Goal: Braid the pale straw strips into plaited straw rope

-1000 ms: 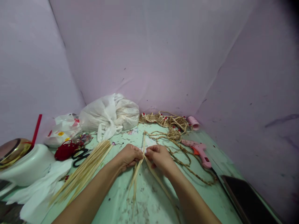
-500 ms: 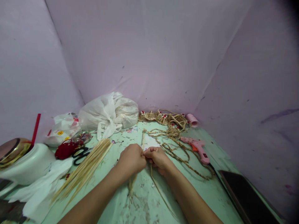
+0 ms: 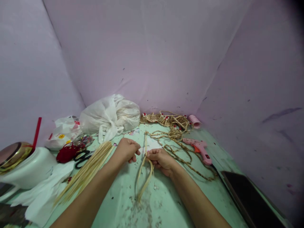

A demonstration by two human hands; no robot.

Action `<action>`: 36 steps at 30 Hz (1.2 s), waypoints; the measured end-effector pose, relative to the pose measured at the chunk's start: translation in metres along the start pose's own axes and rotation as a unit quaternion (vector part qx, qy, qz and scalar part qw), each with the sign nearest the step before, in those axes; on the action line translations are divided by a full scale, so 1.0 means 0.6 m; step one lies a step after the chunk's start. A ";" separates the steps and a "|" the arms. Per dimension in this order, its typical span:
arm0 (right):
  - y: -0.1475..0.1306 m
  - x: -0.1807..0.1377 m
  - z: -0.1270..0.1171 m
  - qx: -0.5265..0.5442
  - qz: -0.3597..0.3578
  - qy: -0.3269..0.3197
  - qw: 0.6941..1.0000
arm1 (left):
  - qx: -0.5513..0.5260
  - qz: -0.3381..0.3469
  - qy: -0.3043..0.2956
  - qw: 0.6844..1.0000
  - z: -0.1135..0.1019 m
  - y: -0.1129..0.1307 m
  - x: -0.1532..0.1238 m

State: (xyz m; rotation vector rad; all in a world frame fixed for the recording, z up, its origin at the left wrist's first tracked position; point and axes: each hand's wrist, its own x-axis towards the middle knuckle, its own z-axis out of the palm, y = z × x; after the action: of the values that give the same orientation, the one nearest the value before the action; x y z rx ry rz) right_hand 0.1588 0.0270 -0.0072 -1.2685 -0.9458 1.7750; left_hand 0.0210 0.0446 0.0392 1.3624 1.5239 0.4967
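Your work is a pale fiber braid (image 3: pixel 145 143), lying approx. mid-table, running from its far tip back to your R hand (image 3: pixel 161 161). Its loose strands (image 3: pixel 150 174) hang on the near side of those fingers, bowed out L & R, ends coming close together nr the tabletop. Your R thumb & index are pinched tight on the strands right where the braid ends; other fingers curled under.

Your L hand (image 3: pixel 128 150) is just L of the braid, a small gap btwn. Its fingers are bent, thumb close to index; can't tell if a thin strand is pinched there.

Scrap of white paper (image 3: pixel 152 144) lies just beyond your R hand. To the R: twisted rope (image 3: pixel 175 134), part bunched, part trailing nearer; then the pink glue gun (image 3: pixel 203 148), w/ a flat black device (image 3: pixel 249 199) at the near R.

L of your L hand: bundle of straw strips (image 3: pixel 92 167), laid slantwise, w/ black-handled scissors (image 3: pixel 76 166) beside it & a red fuzzy item (image 3: pixel 67 153) farther L. White pot (image 3: pixel 30 166) at far L of the table (image 3: pixel 163 202).

Far side, by the wall: knotted white plastic bag (image 3: pixel 109 114), woven pieces w/ red beads (image 3: pixel 153 118), pink spool (image 3: pixel 194 121).
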 end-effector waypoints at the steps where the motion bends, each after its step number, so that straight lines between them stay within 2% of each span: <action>1: -0.001 -0.001 -0.001 0.003 -0.001 -0.009 1.000 | -0.045 -0.020 -0.011 0.999 0.001 -0.003 0.007; 5: -0.001 0.001 -0.006 -0.015 -0.004 -0.029 0.999 | -0.137 -0.071 -0.156 0.976 0.020 -0.023 0.022; 7: 0.003 0.005 -0.009 -0.053 -0.014 -0.022 0.998 | -0.120 -0.073 -0.150 0.979 0.029 -0.029 0.024; 10: 0.009 0.011 -0.008 -0.201 -0.052 0.033 0.978 | -0.015 -0.057 -0.079 0.995 0.034 -0.034 0.025; 12: 0.009 0.009 -0.004 -0.348 -0.100 0.088 0.928 | 0.026 -0.033 -0.055 0.998 0.037 -0.035 0.025; 14: 0.005 0.000 0.004 -0.472 -0.136 0.142 0.859 | 0.025 -0.011 -0.049 0.998 0.041 -0.037 0.025; 16: -0.005 -0.015 0.015 -0.549 -0.133 0.187 0.803 | 0.009 -0.001 -0.048 0.999 0.045 -0.038 0.024; 19: -0.020 -0.038 0.033 -0.604 -0.096 0.227 0.758 | -0.024 -0.006 -0.043 0.999 0.048 -0.034 0.020; 22: -0.025 -0.051 0.049 -0.627 -0.088 0.230 0.739 | -0.047 -0.030 -0.036 0.998 0.045 -0.028 0.016; 26: -0.018 -0.051 0.056 -0.616 -0.115 0.198 0.753 | -0.074 -0.040 -0.052 0.995 0.038 -0.029 0.016; 31: -0.027 -0.041 0.022 -0.536 -0.121 0.117 0.827 | -0.093 0.008 -0.096 0.991 0.028 -0.032 0.017; 34: -0.042 -0.036 -0.003 -0.433 -0.093 0.161 0.882 | -0.100 0.017 -0.122 0.987 0.023 -0.032 0.018; 36: -0.049 -0.034 -0.007 -0.314 -0.049 0.198 0.927 | -0.104 0.022 -0.135 0.985 0.020 -0.033 0.020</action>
State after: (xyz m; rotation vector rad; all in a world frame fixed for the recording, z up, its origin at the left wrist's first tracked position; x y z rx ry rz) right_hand 0.1718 0.0227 0.0258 -1.8469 -1.3573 1.0906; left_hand 0.0229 0.0459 0.0130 1.2471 1.1892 0.4644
